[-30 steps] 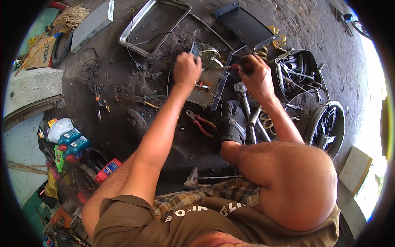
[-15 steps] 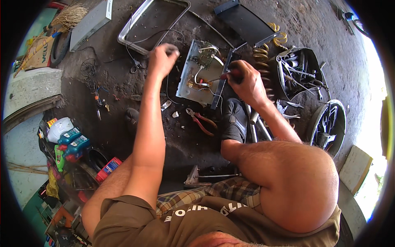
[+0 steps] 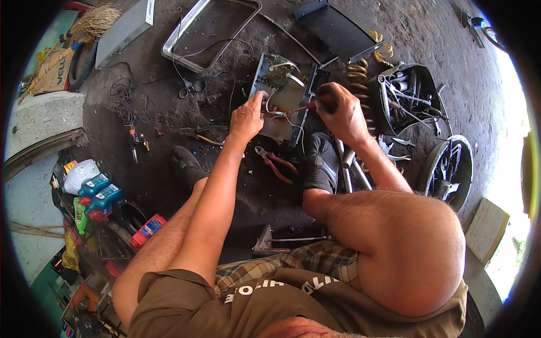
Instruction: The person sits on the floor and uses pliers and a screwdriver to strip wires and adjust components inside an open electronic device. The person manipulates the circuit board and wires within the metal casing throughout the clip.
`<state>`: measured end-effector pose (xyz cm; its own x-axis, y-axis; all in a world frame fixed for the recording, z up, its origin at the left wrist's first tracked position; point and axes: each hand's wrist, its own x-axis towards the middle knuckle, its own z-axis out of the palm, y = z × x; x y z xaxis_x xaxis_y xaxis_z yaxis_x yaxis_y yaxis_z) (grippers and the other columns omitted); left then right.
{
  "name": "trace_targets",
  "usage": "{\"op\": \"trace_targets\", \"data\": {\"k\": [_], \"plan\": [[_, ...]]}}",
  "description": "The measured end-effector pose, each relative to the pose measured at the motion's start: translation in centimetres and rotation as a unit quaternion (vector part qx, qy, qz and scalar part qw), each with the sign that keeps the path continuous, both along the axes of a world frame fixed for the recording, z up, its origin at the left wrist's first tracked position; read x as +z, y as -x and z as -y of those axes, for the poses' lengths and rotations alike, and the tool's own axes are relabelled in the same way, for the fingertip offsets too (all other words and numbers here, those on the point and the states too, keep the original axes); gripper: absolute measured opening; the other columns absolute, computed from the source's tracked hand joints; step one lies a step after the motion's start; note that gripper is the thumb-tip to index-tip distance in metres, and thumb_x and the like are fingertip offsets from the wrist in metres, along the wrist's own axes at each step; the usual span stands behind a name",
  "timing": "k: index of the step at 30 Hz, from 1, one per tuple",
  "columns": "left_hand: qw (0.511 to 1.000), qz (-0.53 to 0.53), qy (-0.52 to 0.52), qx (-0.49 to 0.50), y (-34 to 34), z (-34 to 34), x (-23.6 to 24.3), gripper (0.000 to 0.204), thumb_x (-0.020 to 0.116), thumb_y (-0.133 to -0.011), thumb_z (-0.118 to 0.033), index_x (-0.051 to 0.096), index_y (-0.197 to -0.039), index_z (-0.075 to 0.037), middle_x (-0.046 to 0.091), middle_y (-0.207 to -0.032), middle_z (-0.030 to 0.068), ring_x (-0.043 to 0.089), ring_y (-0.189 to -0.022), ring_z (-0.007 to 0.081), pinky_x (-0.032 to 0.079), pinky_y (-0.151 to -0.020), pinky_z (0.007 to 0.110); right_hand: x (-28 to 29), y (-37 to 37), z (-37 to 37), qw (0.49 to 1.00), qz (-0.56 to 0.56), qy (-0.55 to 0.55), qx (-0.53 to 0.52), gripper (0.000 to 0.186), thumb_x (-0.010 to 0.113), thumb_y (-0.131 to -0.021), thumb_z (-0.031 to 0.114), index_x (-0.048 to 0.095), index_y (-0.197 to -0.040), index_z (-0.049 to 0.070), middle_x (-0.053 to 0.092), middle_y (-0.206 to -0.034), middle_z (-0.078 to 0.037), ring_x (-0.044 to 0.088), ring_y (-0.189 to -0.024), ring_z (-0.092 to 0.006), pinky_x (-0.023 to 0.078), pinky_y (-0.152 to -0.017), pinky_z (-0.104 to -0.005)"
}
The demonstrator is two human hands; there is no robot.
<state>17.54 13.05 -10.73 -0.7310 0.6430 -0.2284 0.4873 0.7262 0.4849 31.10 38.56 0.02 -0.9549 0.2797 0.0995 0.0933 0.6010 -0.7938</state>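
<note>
On the dark ground ahead of me lies an open metal case [image 3: 280, 130] with a small circuit board [image 3: 280, 76], white wires and small parts inside. My left hand [image 3: 247, 119] is closed on the case's left side wall, its fingers curled at the edge. In my right hand [image 3: 342, 115], over the case's right edge, is a screwdriver [image 3: 311, 105] with a red and dark handle. The screwdriver's shaft points left into the case, towards the small parts near the white wire; its tip is hard to make out.
Red-handled cutters [image 3: 276, 163] lie between my shoes, with pliers [image 3: 203, 134] farther left. At right are a container of wrenches [image 3: 407, 101], a round pan [image 3: 451, 174] and a coil spring [image 3: 358, 79]. A metal frame [image 3: 169, 48] and a dark panel [image 3: 338, 34] lie beyond.
My left hand has come down and right from beside the metal frame onto the case's left wall. The right hand keeps the screwdriver in nearly the same place.
</note>
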Motion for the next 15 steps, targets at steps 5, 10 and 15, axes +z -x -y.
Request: {"op": "trace_targets", "data": {"k": [5, 10, 15], "plan": [[0.998, -0.040, -0.052, -0.017, 0.1, 0.5, 0.5, 0.065, 0.076, -0.081, 0.001, 0.056, -0.142, -0.012, 0.074, -0.131, 0.0131, 0.076, -0.105, 0.0366, 0.061, -0.088, 0.047, 0.2, 0.2, 0.4, 1.000, -0.007, 0.013, 0.004, 0.028, 0.082, -0.089, 0.006, 0.069, -0.112, -0.001, 0.072, -0.098, -0.016, 0.077, -0.086, -0.0305, 0.062, -0.077, -0.0403], [0.961, 0.080, -0.252, 0.087, 1.2, 2.0, 1.0, 0.047, 0.070, -0.085, -0.002, 0.071, -0.131, -0.007, 0.077, -0.123, 0.0088, 0.068, -0.074, 0.0188, 0.058, -0.077, 0.034, 0.3, 0.2, 1.1, 0.999, -0.012, 0.052, 0.011, 0.030, 0.082, -0.089, 0.004, 0.068, -0.115, -0.001, 0.073, -0.100, -0.016, 0.078, -0.086, -0.0298, 0.064, -0.078, -0.0385], [0.979, 0.087, -0.071, 0.170, 3.3, 4.4, -1.5, 0.048, 0.071, -0.089, -0.015, 0.073, -0.135, -0.004, 0.076, -0.128, 0.0225, 0.078, -0.097, 0.0395, 0.061, -0.088, 0.046, 0.9, 0.6, 1.4, 0.999, -0.015, 0.038, 0.001, 0.032, 0.081, -0.089, 0.005, 0.069, -0.118, 0.000, 0.074, -0.103, -0.016, 0.078, -0.090, -0.0295, 0.064, -0.081, -0.0383]]}}
